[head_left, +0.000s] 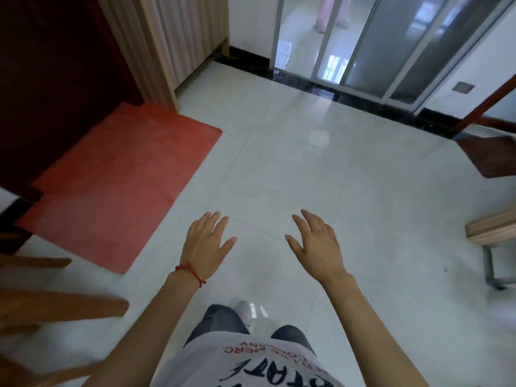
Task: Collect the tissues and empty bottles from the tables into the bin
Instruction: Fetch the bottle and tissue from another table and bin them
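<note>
Beyond the spread fingertips of both hands stretches a pale tiled floor (307, 169), glossy and reflecting light, which runs to a sliding glass door (363, 46) with grey metal frames along a dark threshold strip. Out past the left fingers, up and to the left, lies a red mat (117, 185) flat on the tiles, its far edge meeting a dark red wooden panel (55, 79) and a ribbed beige panel (173, 43). Left of the left wrist, blurred wooden chair parts (55, 305) cross the frame's edge. Right of the right fingers, well apart, stands the corner of a wooden bench (491, 227) on a metal leg, with a dark brown chair seat (491, 155) farther off.

The left hand (205, 244), a red string bracelet (190, 270) on its wrist, hangs palm down with fingers straight and slightly fanned, holding nothing. The right hand (318, 247) matches it, fingers loosely spread and empty. No tissues, bottles or bin show anywhere in view.
</note>
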Demonstrator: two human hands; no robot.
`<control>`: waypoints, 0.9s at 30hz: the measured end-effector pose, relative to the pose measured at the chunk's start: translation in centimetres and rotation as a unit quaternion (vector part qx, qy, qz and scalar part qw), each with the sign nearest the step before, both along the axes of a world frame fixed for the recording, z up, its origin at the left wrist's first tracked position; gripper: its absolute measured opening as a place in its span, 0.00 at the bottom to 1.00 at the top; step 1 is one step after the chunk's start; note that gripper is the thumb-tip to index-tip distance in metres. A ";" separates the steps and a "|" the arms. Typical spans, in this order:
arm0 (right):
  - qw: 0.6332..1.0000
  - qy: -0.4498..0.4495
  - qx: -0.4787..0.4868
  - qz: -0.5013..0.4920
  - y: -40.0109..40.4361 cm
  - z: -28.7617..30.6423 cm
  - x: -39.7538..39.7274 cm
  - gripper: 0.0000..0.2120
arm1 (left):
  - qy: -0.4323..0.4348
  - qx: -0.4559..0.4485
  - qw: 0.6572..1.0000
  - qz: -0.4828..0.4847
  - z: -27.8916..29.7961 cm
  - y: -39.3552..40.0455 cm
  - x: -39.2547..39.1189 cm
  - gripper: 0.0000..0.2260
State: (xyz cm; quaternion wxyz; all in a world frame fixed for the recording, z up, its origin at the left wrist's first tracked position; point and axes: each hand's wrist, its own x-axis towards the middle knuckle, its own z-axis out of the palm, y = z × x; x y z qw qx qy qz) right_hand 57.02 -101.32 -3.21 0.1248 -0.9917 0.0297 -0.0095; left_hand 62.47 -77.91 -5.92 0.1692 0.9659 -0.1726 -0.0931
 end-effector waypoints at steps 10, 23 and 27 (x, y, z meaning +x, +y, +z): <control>0.985 -0.018 -0.008 0.172 4.4 0.8 13.2 0.25 | -0.005 0.013 0.985 0.173 0.7 4.2 5.4 0.35; 0.913 -0.029 0.021 0.406 11.3 1.1 27.2 0.23 | 0.003 0.038 0.907 0.419 1.7 7.6 8.4 0.33; 0.893 -0.020 0.028 0.449 13.4 0.9 30.4 0.22 | 0.006 0.043 0.887 0.459 2.1 8.2 9.4 0.33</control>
